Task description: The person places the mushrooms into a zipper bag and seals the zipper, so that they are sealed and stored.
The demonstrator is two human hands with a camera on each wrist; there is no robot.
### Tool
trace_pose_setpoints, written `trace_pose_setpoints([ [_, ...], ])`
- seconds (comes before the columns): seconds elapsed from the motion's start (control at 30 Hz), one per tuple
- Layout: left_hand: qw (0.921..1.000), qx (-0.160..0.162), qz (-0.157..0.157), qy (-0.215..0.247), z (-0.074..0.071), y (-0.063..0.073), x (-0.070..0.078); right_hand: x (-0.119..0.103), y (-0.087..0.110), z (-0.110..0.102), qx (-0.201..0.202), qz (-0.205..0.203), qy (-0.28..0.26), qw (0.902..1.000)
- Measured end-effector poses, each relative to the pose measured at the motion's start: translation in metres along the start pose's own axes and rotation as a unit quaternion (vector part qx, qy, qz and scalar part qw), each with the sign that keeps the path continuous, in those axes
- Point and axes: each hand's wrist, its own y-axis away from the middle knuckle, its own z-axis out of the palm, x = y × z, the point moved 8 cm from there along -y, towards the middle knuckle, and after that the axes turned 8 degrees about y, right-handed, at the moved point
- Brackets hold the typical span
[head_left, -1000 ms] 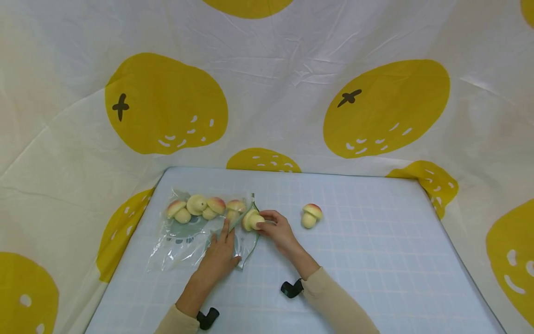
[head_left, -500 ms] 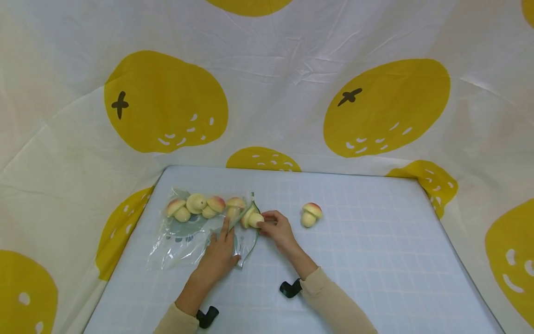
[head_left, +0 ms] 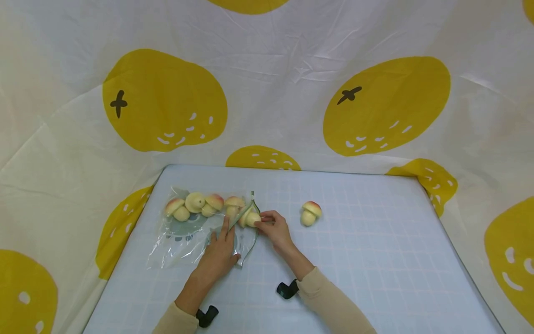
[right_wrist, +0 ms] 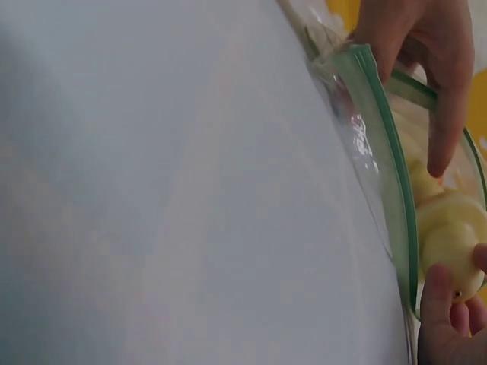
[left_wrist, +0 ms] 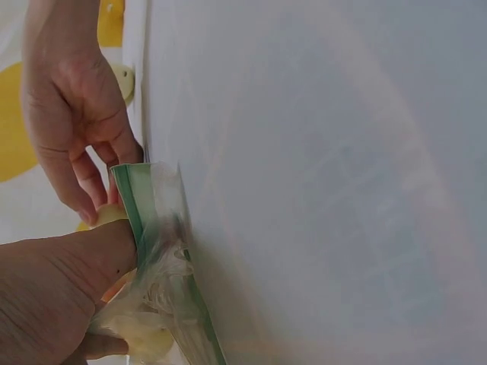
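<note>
A clear zip bag (head_left: 179, 250) with a green-edged mouth (right_wrist: 399, 182) lies on the table, its mouth facing right and gaping. Several toy mushrooms (head_left: 195, 202) with cream stems and reddish caps show through the plastic. My left hand (head_left: 219, 253) rests on the bag at its mouth, fingers spread and fairly straight, thumb apart from them along the edge. With thumb and fingertips, my right hand (head_left: 275, 229) pinches the stem of a toy mushroom (head_left: 253, 219), whose cap is inside the bag's mouth. Another toy mushroom (head_left: 310, 213) lies on the table to the right.
The table (head_left: 375, 260) has a pale checked cover. A white curtain (head_left: 275, 102) with yellow fruit prints hangs behind and at both sides. Black wrist-camera mounts (head_left: 288, 290) stick out from both wrists near the sleeves.
My right hand has moved slightly left, and the toy mushroom in it has gone further into the bag's mouth. The left hand has stayed in place on the bag.
</note>
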Motion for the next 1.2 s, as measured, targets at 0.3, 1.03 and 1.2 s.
trace_pose_setpoints([
  [0.3,0.9997,0.011,0.019,-0.014,0.0,0.001,0.004,0.001,-0.004,0.013,-0.004,-0.013,-0.008,0.9999],
  [1.03,0.999,0.02,0.032,-0.024,-0.004,0.003,0.006,0.002,-0.004,0.033,0.025,0.02,-0.071,0.997],
  [1.2,0.999,0.02,0.034,-0.02,-0.003,0.002,0.006,0.003,-0.005,0.035,0.033,0.032,-0.057,0.9973],
])
